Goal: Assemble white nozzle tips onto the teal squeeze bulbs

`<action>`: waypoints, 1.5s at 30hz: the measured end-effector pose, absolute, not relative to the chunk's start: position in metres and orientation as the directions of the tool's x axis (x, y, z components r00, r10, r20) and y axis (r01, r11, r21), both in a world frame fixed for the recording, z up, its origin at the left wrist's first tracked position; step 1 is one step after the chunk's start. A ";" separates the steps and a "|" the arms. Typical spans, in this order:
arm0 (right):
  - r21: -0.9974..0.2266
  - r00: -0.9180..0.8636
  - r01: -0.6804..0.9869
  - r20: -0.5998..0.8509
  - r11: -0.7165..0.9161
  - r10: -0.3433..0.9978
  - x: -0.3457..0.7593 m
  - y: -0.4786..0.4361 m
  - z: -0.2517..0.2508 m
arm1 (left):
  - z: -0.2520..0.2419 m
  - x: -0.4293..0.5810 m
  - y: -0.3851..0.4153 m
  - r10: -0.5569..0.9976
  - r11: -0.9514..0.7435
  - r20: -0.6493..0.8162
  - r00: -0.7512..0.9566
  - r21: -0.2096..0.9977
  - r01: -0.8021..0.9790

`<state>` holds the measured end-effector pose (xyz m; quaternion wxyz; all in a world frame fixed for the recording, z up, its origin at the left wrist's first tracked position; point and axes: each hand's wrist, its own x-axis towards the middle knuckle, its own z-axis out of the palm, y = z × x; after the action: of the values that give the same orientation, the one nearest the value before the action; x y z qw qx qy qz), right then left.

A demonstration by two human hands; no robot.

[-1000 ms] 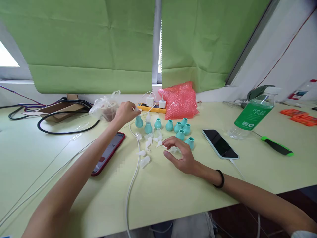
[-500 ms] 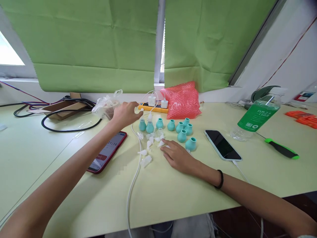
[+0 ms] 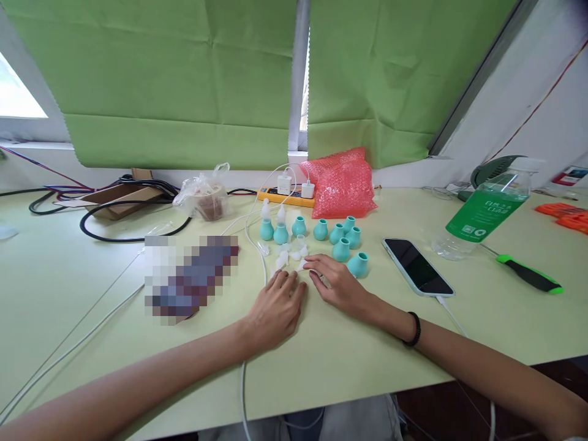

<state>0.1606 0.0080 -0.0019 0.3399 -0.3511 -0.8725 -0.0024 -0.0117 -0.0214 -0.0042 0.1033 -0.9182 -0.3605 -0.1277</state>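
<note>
My left hand point(image 3: 276, 306) lies low over the table, back upward, its extended fingers reaching among small white translucent plastic nozzles point(image 3: 282, 258) and hiding some of them. Just right of it, my right hand point(image 3: 337, 285) rests with fingers bent and a little apart, a fingertip touching one white nozzle point(image 3: 302, 265). Beyond the hands stand several teal bulbs point(image 3: 320, 229) with open necks; one teal bulb point(image 3: 358, 264) tilts near my right hand. Two bulbs at the left, including this teal bulb point(image 3: 281, 233), carry white nozzles upright in their necks.
A pixelated phone point(image 3: 197, 278) lies left, another phone point(image 3: 418, 267) right. Behind are a bagged tape roll point(image 3: 209, 202), a yellow power strip point(image 3: 271, 197) and pink bubble wrap point(image 3: 344, 190). A bottle point(image 3: 487, 211) and screwdriver point(image 3: 528, 274) lie right. A white cable point(image 3: 243, 392) passes under my left arm.
My left hand has come from the back bulbs down and right to the loose nozzles. The leftmost bulb now shows a white nozzle on top. My right hand stays nearly in place.
</note>
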 end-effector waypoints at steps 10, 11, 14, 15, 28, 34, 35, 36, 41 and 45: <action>-0.223 -0.554 0.714 0.400 0.663 0.730 0.163 0.010 -0.002 | 0.005 -0.003 0.026 0.697 -0.649 0.452 0.557 0.069 0.757; -0.206 -0.556 0.722 0.393 0.660 0.732 0.162 0.010 -0.002 | 0.007 0.000 0.030 0.696 -0.639 0.453 0.558 0.036 0.768; -0.168 -0.565 0.731 0.396 0.662 0.724 0.162 0.009 -0.001 | 0.014 0.009 0.042 0.744 -0.587 0.399 0.536 0.008 0.810; -0.161 -0.562 0.734 0.403 0.660 0.722 0.162 0.009 0.000 | 0.016 0.012 0.046 0.766 -0.568 0.379 0.520 0.019 0.823; -0.155 -0.527 0.766 0.404 0.623 0.748 0.167 0.005 0.008 | 0.038 0.008 0.050 0.724 -0.609 0.435 0.535 0.040 0.792; -0.107 -0.583 0.766 0.302 0.634 0.755 0.172 0.014 0.006 | 0.016 -0.006 -0.017 0.761 -0.648 0.395 0.515 0.443 0.619; -0.134 -0.583 0.757 0.304 0.640 0.753 0.173 0.015 0.006 | 0.010 -0.006 -0.026 0.758 -0.653 0.374 0.535 0.441 0.616; -0.160 -0.584 0.747 0.307 0.646 0.751 0.174 0.016 0.006 | 0.005 -0.005 -0.033 0.724 -0.690 0.369 0.583 0.392 0.608; -0.214 -0.568 0.729 0.339 0.650 0.750 0.177 0.020 0.005 | 0.000 -0.004 -0.036 0.635 -0.769 0.343 0.692 0.200 0.607; -0.208 -0.553 0.736 0.365 0.645 0.749 0.178 0.019 0.006 | 0.004 -0.008 -0.026 0.719 -0.691 0.333 0.610 0.251 0.678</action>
<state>0.1776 0.0187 0.0060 0.2146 -0.4211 -0.8811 0.0152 -0.0076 -0.0257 0.0040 -0.0501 -0.8959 -0.3897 -0.2074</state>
